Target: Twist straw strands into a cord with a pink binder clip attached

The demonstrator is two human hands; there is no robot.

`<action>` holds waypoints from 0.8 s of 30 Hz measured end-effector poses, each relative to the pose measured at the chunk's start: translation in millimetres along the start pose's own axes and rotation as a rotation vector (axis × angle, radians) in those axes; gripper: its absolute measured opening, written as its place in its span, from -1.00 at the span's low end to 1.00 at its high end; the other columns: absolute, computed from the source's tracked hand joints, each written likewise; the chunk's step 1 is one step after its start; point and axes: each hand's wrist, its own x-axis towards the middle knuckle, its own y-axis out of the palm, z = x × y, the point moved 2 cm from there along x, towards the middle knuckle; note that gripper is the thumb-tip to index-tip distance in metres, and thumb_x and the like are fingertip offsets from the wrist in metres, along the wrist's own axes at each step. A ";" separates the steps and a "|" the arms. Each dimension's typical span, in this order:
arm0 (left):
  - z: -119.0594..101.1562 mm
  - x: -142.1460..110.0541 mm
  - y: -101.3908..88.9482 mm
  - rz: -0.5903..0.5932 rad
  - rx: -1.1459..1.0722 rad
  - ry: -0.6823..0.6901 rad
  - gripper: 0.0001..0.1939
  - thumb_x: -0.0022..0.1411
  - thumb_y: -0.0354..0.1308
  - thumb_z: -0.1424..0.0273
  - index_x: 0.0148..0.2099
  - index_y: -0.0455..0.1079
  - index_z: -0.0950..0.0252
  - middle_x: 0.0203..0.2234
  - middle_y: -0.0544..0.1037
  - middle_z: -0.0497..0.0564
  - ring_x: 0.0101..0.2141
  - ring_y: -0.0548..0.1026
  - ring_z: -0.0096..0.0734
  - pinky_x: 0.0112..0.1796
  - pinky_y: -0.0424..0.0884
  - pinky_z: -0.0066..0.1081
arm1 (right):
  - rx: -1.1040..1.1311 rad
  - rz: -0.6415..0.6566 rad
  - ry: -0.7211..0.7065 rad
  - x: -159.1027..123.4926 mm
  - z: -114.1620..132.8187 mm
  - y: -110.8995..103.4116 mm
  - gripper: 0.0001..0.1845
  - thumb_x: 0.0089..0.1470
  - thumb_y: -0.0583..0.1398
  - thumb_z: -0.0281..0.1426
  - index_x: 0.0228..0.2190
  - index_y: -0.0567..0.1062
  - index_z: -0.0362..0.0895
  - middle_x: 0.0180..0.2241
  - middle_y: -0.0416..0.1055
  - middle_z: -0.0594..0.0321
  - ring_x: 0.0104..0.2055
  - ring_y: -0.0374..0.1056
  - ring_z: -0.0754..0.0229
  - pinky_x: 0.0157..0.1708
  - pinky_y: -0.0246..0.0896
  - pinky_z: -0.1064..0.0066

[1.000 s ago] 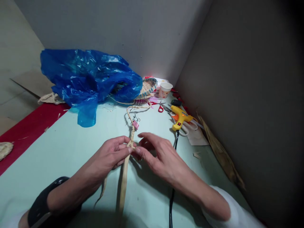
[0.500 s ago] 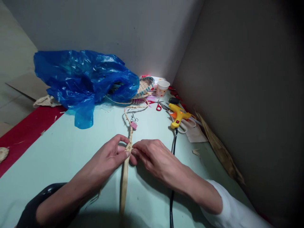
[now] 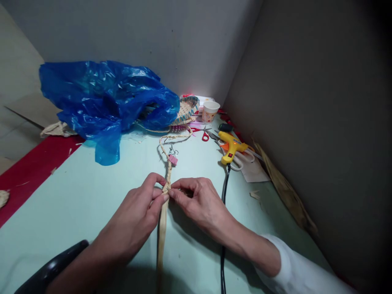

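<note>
A braided straw cord (image 3: pixel 168 171) runs away from me across the pale green table (image 3: pixel 92 196), with a pink binder clip (image 3: pixel 173 159) clamped on it farther up. My left hand (image 3: pixel 139 212) pinches the cord at the end of the braid with thumb and fingertips. My right hand (image 3: pixel 199 204) pinches the same spot from the other side. Loose flat straw strips (image 3: pixel 161 237) trail from the pinch toward me.
A crumpled blue plastic bag (image 3: pixel 107 98) lies at the back left. Behind the cord are a woven basket (image 3: pixel 186 108), a paper cup (image 3: pixel 210 111), red-handled scissors (image 3: pixel 204 134) and a yellow glue gun (image 3: pixel 232 148) with a black cable (image 3: pixel 224 192). Dry husks (image 3: pixel 284 192) lie along the right wall.
My right hand's fingers, spread a second ago, have closed into a pinch on the cord beside my left hand. The view has shifted slightly.
</note>
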 end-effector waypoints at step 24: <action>-3.5 -37.3 49.4 -0.627 0.882 0.478 -0.71 0.29 -0.01 0.58 -0.11 0.54 0.36 -0.42 0.59 0.12 -0.48 0.46 -0.29 -0.40 0.22 -0.30 | 0.242 0.072 0.029 -3.0 -5.7 5.1 -0.70 0.13 0.11 -0.38 -0.56 0.51 -0.20 -0.57 0.33 0.32 -0.50 0.15 0.31 -0.48 0.03 0.48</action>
